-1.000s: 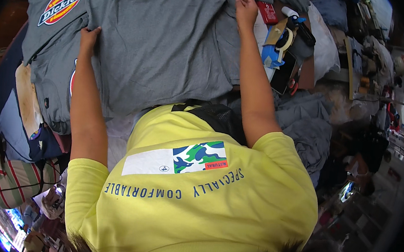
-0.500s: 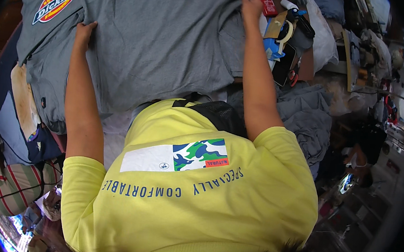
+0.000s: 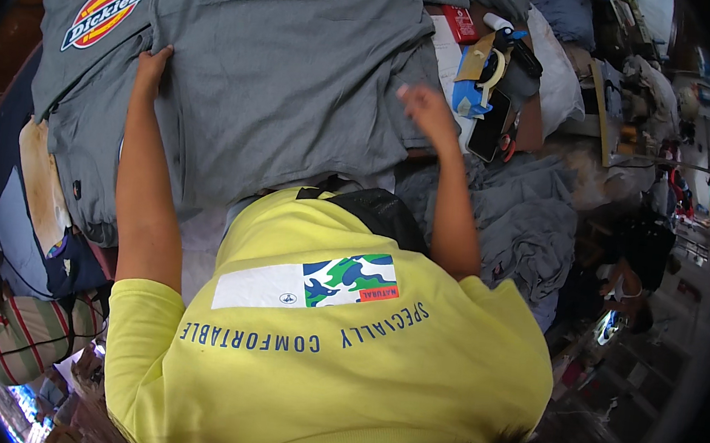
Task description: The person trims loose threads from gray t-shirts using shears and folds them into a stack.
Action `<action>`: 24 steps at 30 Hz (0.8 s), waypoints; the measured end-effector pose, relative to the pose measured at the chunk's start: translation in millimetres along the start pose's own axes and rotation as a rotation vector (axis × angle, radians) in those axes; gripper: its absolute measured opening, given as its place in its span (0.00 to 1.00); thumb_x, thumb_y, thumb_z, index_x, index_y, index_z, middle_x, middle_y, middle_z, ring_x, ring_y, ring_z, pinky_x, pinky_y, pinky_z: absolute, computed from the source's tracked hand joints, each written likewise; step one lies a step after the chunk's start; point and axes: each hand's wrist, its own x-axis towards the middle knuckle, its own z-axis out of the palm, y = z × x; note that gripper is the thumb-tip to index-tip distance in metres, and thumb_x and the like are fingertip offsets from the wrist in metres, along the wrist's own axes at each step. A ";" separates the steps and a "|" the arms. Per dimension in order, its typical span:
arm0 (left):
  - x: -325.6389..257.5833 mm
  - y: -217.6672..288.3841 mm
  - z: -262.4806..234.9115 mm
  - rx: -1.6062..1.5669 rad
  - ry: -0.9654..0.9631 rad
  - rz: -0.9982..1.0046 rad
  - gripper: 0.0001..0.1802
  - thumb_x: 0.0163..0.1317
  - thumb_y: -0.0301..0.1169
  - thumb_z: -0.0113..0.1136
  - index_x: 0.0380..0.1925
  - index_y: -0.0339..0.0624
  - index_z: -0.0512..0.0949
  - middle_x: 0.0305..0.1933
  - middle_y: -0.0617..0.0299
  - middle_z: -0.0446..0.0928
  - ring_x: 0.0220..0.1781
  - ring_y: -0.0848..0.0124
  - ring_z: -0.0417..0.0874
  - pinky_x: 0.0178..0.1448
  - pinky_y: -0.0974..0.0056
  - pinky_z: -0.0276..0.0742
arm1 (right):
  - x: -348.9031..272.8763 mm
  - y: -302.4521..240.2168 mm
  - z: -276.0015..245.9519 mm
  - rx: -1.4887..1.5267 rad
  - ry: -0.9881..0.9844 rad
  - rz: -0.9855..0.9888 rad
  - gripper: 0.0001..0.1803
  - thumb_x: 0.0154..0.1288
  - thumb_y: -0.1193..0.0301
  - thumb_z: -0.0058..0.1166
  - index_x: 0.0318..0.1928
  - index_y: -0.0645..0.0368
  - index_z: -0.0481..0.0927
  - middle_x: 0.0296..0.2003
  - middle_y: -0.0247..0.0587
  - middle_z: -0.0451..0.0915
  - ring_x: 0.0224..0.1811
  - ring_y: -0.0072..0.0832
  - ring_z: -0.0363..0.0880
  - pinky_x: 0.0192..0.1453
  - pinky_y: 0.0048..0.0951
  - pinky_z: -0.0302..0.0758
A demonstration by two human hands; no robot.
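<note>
Grey jersey shirt with a red-and-yellow oval emblem lies spread ahead of the torso, running between both hands and out past the left one. Left hand pinches a fold just below the emblem; right hand is motion-blurred over the shirt's right edge, fingers half-curled, can't tell if gripping. Blue tape dispenser with cream roll sits just right of it.

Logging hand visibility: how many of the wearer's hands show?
2: left hand against the grey fabric near its oval logo; right hand, blurred, at the fabric's right side.
</note>
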 end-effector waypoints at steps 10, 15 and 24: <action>-21.3 -7.0 -17.6 -0.629 0.045 -0.146 0.28 0.53 0.45 0.59 0.51 0.43 0.67 0.46 0.57 0.71 0.46 0.65 0.72 0.51 0.62 0.68 | -110.1 42.1 7.7 0.035 -0.331 0.081 0.18 0.46 0.69 0.61 0.38 0.64 0.76 0.25 0.42 0.76 0.28 0.32 0.74 0.34 0.30 0.70; -17.3 -37.1 -24.2 -0.762 -0.019 -0.039 0.26 0.54 0.36 0.60 0.51 0.44 0.65 0.38 0.63 0.71 0.36 0.72 0.73 0.46 0.63 0.69 | -135.8 60.1 34.5 0.360 -0.330 0.262 0.21 0.47 0.77 0.60 0.44 0.70 0.72 0.38 0.38 0.77 0.37 0.22 0.74 0.41 0.24 0.70; -185.9 42.1 -110.9 -0.368 -0.099 0.493 0.19 0.55 0.30 0.57 0.49 0.42 0.72 0.34 0.66 0.73 0.28 0.82 0.70 0.35 0.75 0.69 | -207.0 -28.5 -97.3 0.894 0.353 -0.085 0.23 0.51 0.72 0.57 0.48 0.69 0.70 0.45 0.47 0.74 0.47 0.35 0.72 0.53 0.32 0.66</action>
